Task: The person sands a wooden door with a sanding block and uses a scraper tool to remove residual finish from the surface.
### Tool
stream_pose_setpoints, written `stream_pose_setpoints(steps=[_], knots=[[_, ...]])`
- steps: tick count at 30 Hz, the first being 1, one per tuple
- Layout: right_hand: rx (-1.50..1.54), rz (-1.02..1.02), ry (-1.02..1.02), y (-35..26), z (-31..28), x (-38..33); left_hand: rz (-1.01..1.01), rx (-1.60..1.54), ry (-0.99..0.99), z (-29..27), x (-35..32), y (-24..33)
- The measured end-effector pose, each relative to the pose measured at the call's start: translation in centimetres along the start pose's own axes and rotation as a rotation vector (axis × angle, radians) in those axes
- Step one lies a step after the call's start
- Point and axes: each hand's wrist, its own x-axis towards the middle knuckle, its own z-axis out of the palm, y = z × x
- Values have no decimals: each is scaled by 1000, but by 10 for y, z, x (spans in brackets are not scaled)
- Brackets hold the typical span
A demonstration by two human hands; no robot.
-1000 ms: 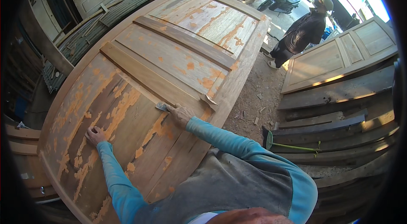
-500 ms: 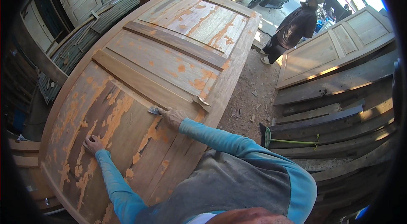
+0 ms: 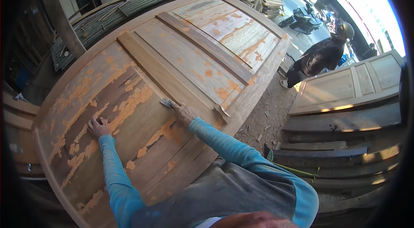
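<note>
A large wooden door (image 3: 196, 79) lies flat before me, its panels patched with orange filler. My right hand (image 3: 185, 114) is closed round a small putty knife (image 3: 166, 103). The metal blade rests on the near panel, close beside a raised crossbar (image 3: 157, 70); the handle is mostly hidden in my fingers. On the left part of that panel lies my left hand (image 3: 100, 127), fingers apart and fingertips touching the wood, holding nothing. A curled brown sheet (image 3: 222, 112), perhaps sandpaper, sits on the door to the right of my right hand.
A person (image 3: 321, 55) in dark clothes stands beyond the door's right side. Behind is a parked motorcycle (image 3: 302, 19). Another panelled door (image 3: 340, 88) leans at right, above stacked planks (image 3: 336, 161) and a green-handled rake (image 3: 295, 170). Corrugated sheets (image 3: 116, 10) lie at far left.
The whole view has shifted, so the door and surroundings appear turned and moved to the right. Both hands stay in nearly the same places on the door; the putty knife remains in my right hand.
</note>
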Motion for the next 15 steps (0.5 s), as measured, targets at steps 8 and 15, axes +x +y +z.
stream_pose_setpoints(steps=[8, 15], knots=[[-37, -26, 91, -23, 15, 64, -96, -195, 65, -10, -6, 7], [-44, -61, 166, -18, 23, 110, -196, -216, 13, -18, 0, 26]])
